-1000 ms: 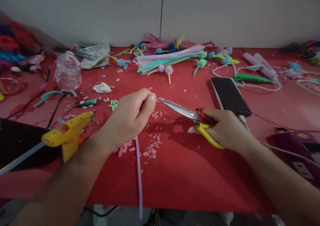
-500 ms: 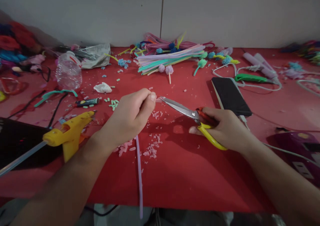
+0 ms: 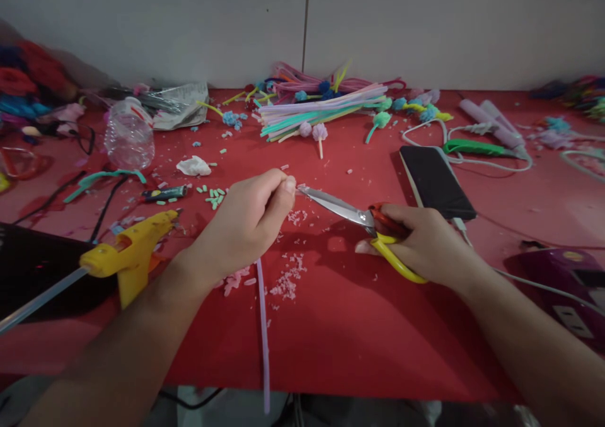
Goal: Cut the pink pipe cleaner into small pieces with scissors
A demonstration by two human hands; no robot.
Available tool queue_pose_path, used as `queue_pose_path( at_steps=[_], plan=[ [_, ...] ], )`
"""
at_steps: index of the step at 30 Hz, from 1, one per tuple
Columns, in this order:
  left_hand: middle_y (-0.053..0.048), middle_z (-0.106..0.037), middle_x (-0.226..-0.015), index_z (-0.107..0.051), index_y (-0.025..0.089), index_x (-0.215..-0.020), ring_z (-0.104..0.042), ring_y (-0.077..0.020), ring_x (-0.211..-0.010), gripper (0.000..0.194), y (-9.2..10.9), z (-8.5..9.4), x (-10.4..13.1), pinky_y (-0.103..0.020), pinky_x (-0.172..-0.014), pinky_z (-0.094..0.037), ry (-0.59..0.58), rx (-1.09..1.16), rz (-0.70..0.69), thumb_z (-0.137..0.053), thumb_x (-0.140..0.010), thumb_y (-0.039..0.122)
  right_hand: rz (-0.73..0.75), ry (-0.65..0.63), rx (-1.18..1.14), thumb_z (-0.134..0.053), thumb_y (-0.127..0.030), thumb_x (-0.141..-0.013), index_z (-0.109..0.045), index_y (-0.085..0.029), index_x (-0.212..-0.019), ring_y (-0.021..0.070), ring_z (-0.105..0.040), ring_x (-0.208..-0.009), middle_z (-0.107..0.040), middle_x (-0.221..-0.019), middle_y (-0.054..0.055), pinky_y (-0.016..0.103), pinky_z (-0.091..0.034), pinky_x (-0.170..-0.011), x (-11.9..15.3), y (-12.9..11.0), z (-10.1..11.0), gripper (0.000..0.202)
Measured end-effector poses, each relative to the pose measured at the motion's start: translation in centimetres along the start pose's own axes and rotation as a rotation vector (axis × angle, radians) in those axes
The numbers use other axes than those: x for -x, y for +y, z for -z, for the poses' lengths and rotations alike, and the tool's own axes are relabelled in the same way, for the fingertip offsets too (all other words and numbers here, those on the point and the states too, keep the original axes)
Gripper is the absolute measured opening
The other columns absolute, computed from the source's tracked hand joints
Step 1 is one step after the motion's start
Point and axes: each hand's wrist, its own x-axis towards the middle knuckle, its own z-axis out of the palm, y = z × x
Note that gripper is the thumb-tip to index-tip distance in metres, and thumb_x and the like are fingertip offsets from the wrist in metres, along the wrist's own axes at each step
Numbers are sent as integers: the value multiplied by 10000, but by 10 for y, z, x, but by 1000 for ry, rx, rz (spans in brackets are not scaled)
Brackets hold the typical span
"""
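Observation:
My left hand (image 3: pixel 262 216) is closed, thumb and forefinger pinching a small pink piece (image 3: pixel 299 188) whose tip sticks out to the right; the rest of it is hidden. My right hand (image 3: pixel 413 241) grips scissors (image 3: pixel 343 209) with red and yellow handles. Their blades point left, the tips at the pink piece, nearly closed. A lilac pipe cleaner (image 3: pixel 263 332) runs from below my left hand past the front edge; whether that hand holds it I cannot tell. Under the blade tips lie pink clippings (image 3: pixel 289 279), with larger pink bits (image 3: pixel 235 280) by my left wrist.
A yellow glue gun (image 3: pixel 135 250) stands left, near a clear plastic bottle (image 3: pixel 130 135) and small green pieces (image 3: pixel 215 197). Pipe cleaners (image 3: pixel 321 113) lie bundled at the back. To the right are a phone (image 3: pixel 437 181) with a cable and a purple power strip (image 3: pixel 562 282).
The scissors have shifted slightly left, their tips closer to my left fingertips. Less of the pink piece shows. My left hand has barely moved.

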Motion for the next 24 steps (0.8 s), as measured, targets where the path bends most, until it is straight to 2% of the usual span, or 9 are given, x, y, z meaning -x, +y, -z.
queue_pose_path(
  at_steps=[7, 10, 15, 24],
  plan=[
    [44, -442, -632, -441, 222, -752, -420, -127, -568, 325, -1, 0, 1, -332, -578, -315, -4, -1, -5, -418, -1074, 259, -37, 29, 6, -708, -924, -613, -318, -251, -609, 117, -228, -579, -250, -600, -45, 291, -215, -472, 0, -3, -1, 777],
    [47, -426, -631, -393, 227, -736, -402, -123, -564, 338, -1, 0, 1, -335, -576, -301, 4, 2, -5, -423, -1071, 257, -32, 57, -14, -722, -906, -622, -351, -247, -628, 118, -252, -589, -275, -622, -44, 286, -229, -489, 1, -2, -1, 756],
    [49, -419, -639, -382, 224, -734, -393, -117, -572, 335, 0, 0, 1, -329, -583, -298, 10, -5, -6, -417, -1067, 243, 3, 39, -6, -729, -918, -604, -388, -247, -642, 123, -284, -601, -312, -629, -43, 288, -265, -502, 1, 2, -1, 754],
    [45, -441, -643, -415, 221, -747, -415, -119, -581, 325, 0, 1, 1, -318, -596, -319, -1, -22, 20, -414, -1068, 263, -22, 21, -5, -723, -931, -577, -369, -249, -624, 124, -242, -609, -266, -624, -47, 282, -245, -492, 0, 1, -2, 770]
  ],
)
